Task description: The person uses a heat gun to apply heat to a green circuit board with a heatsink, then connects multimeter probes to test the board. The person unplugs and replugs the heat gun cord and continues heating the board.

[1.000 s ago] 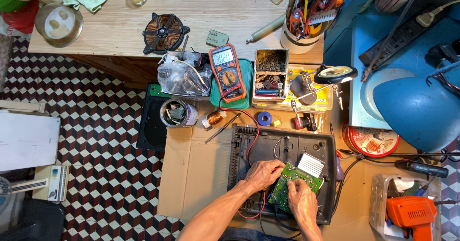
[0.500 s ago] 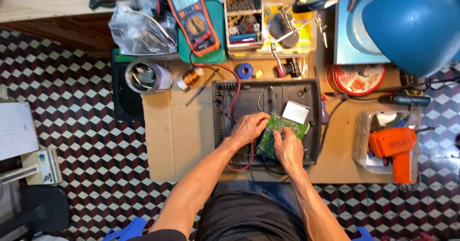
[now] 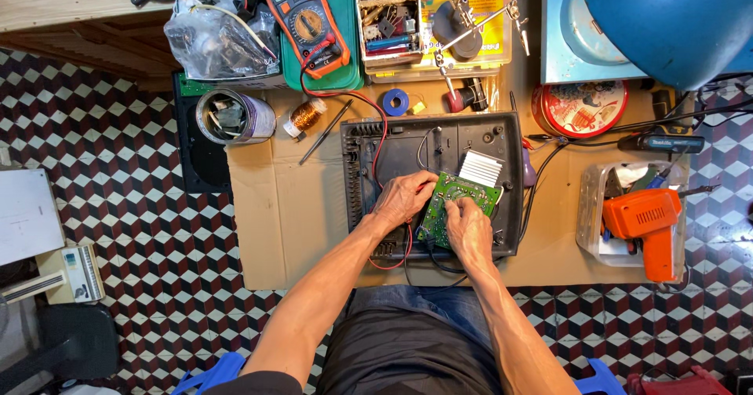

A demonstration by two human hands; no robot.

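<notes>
Cardboard-covered bench (image 3: 282,214) over checkered floor (image 3: 118,167): both hands (image 3: 439,211) grip a green circuit board (image 3: 459,199).

Beneath my cardboard-covered table (image 3: 267,230) the floor (image 3: 102,160) is tiled in red, black and white cubes, with a wooden bench (image 3: 70,7) far left.

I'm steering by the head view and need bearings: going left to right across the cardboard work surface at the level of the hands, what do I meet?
Bare cardboard → left hand → green circuit board, with the right hand on its near edge → right wall of the black casing → orange power drill in its clear tray.
</notes>
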